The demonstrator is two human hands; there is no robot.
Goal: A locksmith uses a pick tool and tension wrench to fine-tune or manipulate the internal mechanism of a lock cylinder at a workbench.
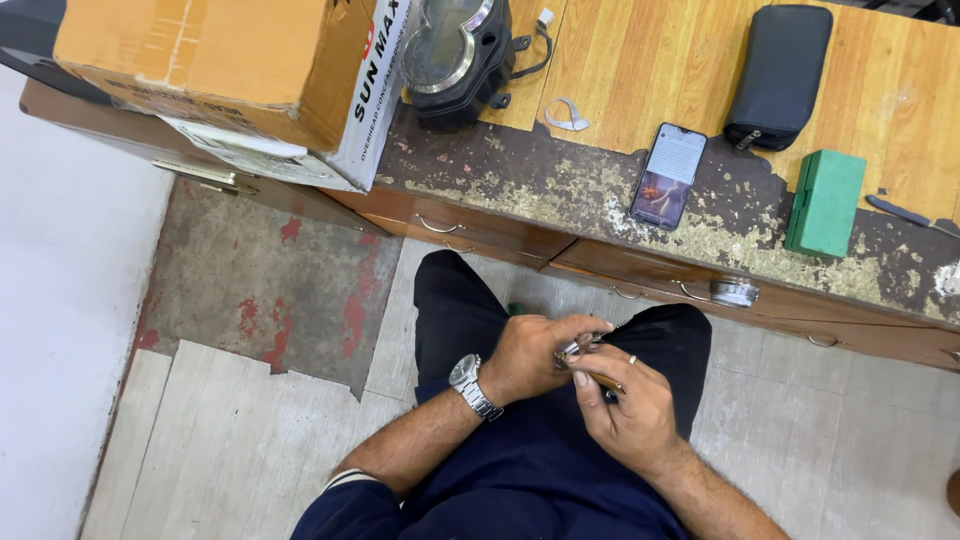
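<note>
While the person sits with dark-trousered legs under the edge of the tabletop (640,70), both hands meet over the lap. The left hand (525,358), with a metal wristwatch (472,385) on its wrist, is curled almost closed, its thumb and fingertips pinching a small metal part (570,351) at the near end of a slim tool. The right hand (625,405), a ring on one finger, is likewise closed, its fingers wrapped around what appears to be a thin tool with a brownish handle (603,381); the hands hide too much of it to tell its kind. The two hands touch or nearly touch at the fingertips, just above the knees and well below the tabletop. On the worn, flaking front strip of the tabletop lies a smartphone (668,175) with its screen lit, and to its right a green rectangular box (825,203) stands near the edge. Behind the phone a black zipped pouch (779,72) rests on the paler wood. A vehicle instrument cluster (455,55) with a black housing sits near the back, a short wire beside it, and a large cardboard box (230,70) overhangs the tabletop's left end. Drawers with metal handles (440,227) run below the edge, and the floor (260,290) shows grey boards and patches of worn red paint.
</note>
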